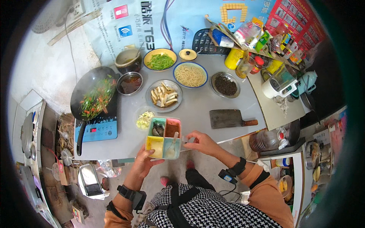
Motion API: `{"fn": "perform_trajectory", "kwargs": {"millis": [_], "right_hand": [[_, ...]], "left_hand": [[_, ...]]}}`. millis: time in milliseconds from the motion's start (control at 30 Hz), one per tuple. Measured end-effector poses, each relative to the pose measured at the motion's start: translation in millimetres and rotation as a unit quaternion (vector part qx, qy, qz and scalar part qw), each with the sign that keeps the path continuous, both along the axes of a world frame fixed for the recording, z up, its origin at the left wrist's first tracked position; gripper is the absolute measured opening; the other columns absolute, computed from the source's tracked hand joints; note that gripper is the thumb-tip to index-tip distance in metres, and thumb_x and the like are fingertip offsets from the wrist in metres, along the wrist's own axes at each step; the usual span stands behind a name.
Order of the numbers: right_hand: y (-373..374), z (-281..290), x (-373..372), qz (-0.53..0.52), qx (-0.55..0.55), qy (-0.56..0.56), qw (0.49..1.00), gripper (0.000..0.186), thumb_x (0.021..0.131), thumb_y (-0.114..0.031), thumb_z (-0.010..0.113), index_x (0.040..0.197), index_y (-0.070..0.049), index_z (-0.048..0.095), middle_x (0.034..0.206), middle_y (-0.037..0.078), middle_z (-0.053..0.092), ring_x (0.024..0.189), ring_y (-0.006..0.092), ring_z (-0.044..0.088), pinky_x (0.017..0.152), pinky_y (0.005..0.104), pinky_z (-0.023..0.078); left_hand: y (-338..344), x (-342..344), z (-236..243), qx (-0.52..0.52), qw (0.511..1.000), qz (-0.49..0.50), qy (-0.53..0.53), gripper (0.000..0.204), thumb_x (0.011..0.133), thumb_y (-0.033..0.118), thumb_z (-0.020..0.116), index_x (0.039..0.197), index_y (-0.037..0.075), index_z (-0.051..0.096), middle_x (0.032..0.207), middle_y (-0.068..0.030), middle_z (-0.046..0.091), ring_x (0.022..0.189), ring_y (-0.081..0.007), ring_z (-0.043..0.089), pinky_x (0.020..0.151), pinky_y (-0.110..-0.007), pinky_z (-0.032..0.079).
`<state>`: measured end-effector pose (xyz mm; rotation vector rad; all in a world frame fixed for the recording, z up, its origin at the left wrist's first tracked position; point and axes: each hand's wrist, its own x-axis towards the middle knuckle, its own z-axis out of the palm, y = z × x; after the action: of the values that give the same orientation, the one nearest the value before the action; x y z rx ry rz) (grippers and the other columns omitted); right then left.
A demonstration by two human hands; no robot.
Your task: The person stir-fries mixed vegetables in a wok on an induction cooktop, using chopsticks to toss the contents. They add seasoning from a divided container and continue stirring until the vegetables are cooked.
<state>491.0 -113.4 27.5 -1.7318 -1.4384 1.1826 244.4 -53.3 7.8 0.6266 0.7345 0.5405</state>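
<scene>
Pale blue poster sheeting (114, 17) covers the wall behind a grey bench (197, 110). At the bench's left end a dark wok (81, 87) sits over a blue cooktop (100, 131), its handle pointing to the near edge; green and red pieces (97, 100) lie inside.

Over the bench's near edge is a four-part box (164, 137) in different colours, with a reddish-brown filling at upper right and a yellowish one at lower left. Beyond it stands a metal plate (167, 109) of cut strips, then a blue-rimmed dish of noodles (190, 75).

Both hands are at the box, apart from each other. The left hand (146, 157) is clamped on its near left corner, thumb on top. The right hand (198, 141) is just beside its right side, thumb and forefinger close together; whether they pinch anything I cannot tell.

To the right lies a cleaver (226, 119), blade leftward. Farther back are a yellow dish of green shreds (160, 60) and a steel bowl of dark bits (226, 84). Chopped pale pieces (144, 120) lie left of the box, and a small spoon (175, 137) stands in its lower right compartment.
</scene>
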Motion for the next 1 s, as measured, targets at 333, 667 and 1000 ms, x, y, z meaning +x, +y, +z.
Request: {"fn": "perform_trajectory", "kwargs": {"millis": [333,667,1000], "right_hand": [[-60.0,-9.6,124.3,-0.114,-0.014,0.230,0.966,0.016,0.081,-0.022,0.056,0.076,-0.007,0.054,0.064,-0.003,0.048,0.056,0.0046,0.045,0.049,0.0194,0.037],[-94.8,-44.0,299.5,-0.373,0.106,0.139,0.911,0.017,0.081,-0.024,0.057,0.072,-0.009,0.053,0.062,-0.004,0.045,0.053,0.0052,0.040,0.050,0.0197,0.036],[-65.3,-102.8,371.3,-0.417,0.099,0.200,0.881,0.022,0.083,-0.028,0.054,0.094,-0.009,0.054,0.071,-0.003,0.049,0.056,0.0059,0.044,0.048,0.0204,0.038]], "left_hand": [[4.1,141.5,13.5,0.014,0.986,-0.152,-0.061,0.064,0.078,0.039,0.055,0.129,0.010,0.029,0.124,-0.0081,0.038,0.111,-0.0251,0.041,0.084,-0.046,0.043],[14.8,172.7,-3.1,-0.031,0.998,-0.044,0.022,0.074,0.079,0.029,0.060,0.134,0.007,0.016,0.133,-0.0126,0.025,0.115,-0.0279,0.037,0.086,-0.048,0.042],[10.9,94.4,-12.9,-0.038,0.983,0.167,0.066,0.056,0.081,0.021,0.058,0.127,0.005,0.030,0.122,-0.0108,0.042,0.099,-0.0222,0.050,0.083,-0.039,0.045]]}}
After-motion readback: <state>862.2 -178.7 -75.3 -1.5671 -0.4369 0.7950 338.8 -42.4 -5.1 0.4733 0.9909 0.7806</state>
